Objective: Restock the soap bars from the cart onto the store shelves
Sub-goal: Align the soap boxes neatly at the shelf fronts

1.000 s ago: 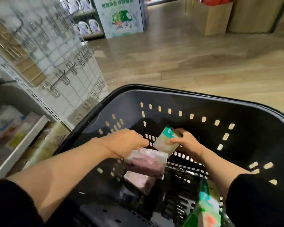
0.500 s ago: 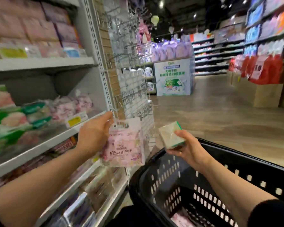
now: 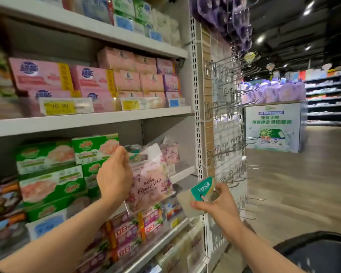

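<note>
The left hand point(image 3: 114, 179) holds a pink bag of flower soap point(image 3: 151, 184) by its upper left edge, fingers curled round the bag's top, in front of the middle shelf point(image 3: 182, 173). The bag is raised upright and tilts slightly to the right; its lower edge hangs in front of the shelf's front lip. Behind it, at the right end of that shelf, stands a similar pink bag point(image 3: 170, 152). To the left on the same shelf are stacked green soap boxes point(image 3: 51, 174). The right hand point(image 3: 218, 202) grips a small soap bar with a teal label point(image 3: 198, 194), thumb across its lower face, just beside the shelf's white upright point(image 3: 198, 115) and lower than the pink bag. The shelf above carries pink soap boxes point(image 3: 91, 79) behind yellow price tags point(image 3: 59, 107). The black cart point(image 3: 319, 251) shows its rim at lower right, well apart from both hands. A rack of wire hooks point(image 3: 230, 119) covers the end panel.
</note>
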The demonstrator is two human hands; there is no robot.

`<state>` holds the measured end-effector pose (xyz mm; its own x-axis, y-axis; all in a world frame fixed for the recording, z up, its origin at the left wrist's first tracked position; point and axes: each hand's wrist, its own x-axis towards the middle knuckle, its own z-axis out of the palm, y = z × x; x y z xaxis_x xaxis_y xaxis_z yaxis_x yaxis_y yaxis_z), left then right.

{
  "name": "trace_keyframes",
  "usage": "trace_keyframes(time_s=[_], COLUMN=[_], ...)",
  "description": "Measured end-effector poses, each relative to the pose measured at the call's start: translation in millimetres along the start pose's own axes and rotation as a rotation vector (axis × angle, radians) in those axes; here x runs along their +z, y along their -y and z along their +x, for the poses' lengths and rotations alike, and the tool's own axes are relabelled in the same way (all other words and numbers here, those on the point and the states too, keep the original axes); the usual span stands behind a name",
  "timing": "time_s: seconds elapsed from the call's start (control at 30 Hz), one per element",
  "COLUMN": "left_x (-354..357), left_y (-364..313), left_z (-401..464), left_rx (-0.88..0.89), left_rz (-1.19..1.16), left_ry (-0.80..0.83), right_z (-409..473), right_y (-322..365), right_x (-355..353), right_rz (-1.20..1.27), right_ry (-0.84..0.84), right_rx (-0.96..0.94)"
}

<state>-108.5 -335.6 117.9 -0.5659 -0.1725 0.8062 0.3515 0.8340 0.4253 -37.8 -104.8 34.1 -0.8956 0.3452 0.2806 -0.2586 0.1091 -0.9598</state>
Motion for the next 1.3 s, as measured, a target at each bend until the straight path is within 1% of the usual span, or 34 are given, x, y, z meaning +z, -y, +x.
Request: trace_keyframes(time_s=[0.13,0.23,0.47,0.6,0.7,0.83,0.9,1.03,1.17,1.3], left_x=[25,55,122,152,171,194,206,235,262,280], left_y=[-16,-30,-48,-53,-57,-63,-64,-64,-61,-58], left_z=[29,47,72,82,87,99,107,116,122,125], left_rx=[-0.174,-0.229,-0.215,-0.232,-0.247,-0.222,-0.215,-0.253,-0.271,-0.224], left_rz=[-0.105,-0.123,-0.153,-0.116,-0.147,-0.197,-0.135,0.025,0.028,-0.007], left_ry=[-0.047,-0.067,-0.089,-0.03,0.002,0.065,0.076,0.096,0.068,0.027], right_z=[23,43,95,121,143,165,173,184,189,191], right_y=[-10,-13,-24,-34,-40,-51,-58,-78,-94,-105], right_x=[11,11,2,0,1,3,5,10,13,18], right_rz=[0.005,0.074,0.072,0.105,0.112,0.101,0.077,0.016,-0.014,-0.025], right_ry=[-0.002,-0.022,-0.104,-0.135,-0.177,-0.214,-0.228,-0.24,-0.214,-0.202], right_rx=[-0.023,-0.014,-0.067,-0.093,-0.111,-0.213,-0.283,-0.338,-0.35,-0.316])
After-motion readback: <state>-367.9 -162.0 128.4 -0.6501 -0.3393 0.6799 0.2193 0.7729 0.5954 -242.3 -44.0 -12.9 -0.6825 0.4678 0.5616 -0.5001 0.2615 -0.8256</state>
